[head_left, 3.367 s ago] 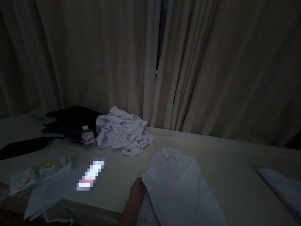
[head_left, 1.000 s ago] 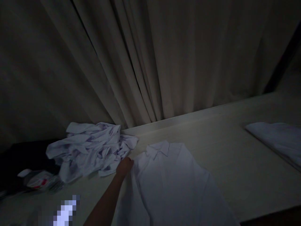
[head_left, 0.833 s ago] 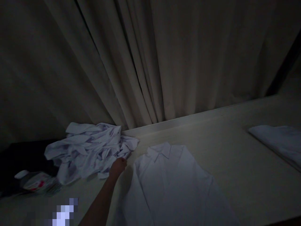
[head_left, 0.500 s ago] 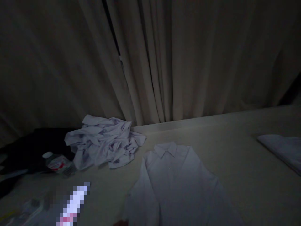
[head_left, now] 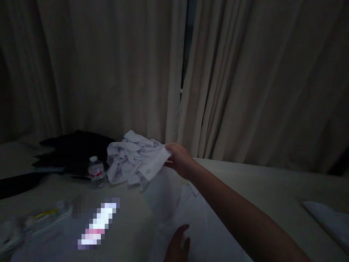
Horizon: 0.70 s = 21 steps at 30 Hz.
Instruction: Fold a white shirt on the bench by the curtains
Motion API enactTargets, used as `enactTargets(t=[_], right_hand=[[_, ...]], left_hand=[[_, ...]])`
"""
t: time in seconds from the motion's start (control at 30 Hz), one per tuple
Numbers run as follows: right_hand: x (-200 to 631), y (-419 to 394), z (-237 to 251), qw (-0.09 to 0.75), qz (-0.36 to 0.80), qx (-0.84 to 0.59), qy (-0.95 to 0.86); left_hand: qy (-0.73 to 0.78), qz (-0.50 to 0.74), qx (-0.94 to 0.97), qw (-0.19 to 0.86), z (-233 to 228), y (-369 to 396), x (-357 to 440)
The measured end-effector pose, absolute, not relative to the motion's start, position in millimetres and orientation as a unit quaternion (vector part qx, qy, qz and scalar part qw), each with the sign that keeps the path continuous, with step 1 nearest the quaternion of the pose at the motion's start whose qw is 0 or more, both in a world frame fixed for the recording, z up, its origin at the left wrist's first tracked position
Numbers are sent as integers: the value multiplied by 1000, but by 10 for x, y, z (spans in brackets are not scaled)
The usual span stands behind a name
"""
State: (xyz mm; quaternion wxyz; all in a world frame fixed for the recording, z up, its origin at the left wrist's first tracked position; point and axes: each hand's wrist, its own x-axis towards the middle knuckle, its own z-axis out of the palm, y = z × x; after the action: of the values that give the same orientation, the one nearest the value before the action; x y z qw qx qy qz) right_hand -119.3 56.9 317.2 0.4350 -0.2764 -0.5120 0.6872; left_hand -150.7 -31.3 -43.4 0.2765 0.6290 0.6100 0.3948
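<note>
Sleeve (head_left: 156, 163) of shirt (head_left: 201, 225) | I am pinching it in right hand (head_left: 181, 160), lifting it up-left over table (head_left: 272, 189) | left hand (head_left: 177, 245) is resting loose below, nearer shirt body

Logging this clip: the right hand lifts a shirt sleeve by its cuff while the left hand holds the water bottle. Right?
Not quite. The left hand rests on the flat shirt, not the water bottle, which stands untouched. The right hand does lift the sleeve, per the head view.

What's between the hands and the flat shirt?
Nothing visible. The right hand holds the shirt's lifted cuff, and the left hand rests directly on the shirt.
</note>
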Motion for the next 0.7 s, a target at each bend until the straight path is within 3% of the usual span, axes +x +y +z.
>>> enactTargets(t=[0.2,0.33,0.5,0.7], right_hand=[[-1766,857,3383,417,665,-274,-556],[-1899,1046,3371,412,645,-298,-571],[-1925,1246,3169,400,640,-328,-568],[-1892,1107,3013,365,669,-318,-564]], left_hand=[[595,376,700,-122,-841,523,-1830],[562,364,692,-270,-1129,633,-2099],[589,317,704,-239,-1236,470,-2148],[630,331,703,15,-783,751,-1919]])
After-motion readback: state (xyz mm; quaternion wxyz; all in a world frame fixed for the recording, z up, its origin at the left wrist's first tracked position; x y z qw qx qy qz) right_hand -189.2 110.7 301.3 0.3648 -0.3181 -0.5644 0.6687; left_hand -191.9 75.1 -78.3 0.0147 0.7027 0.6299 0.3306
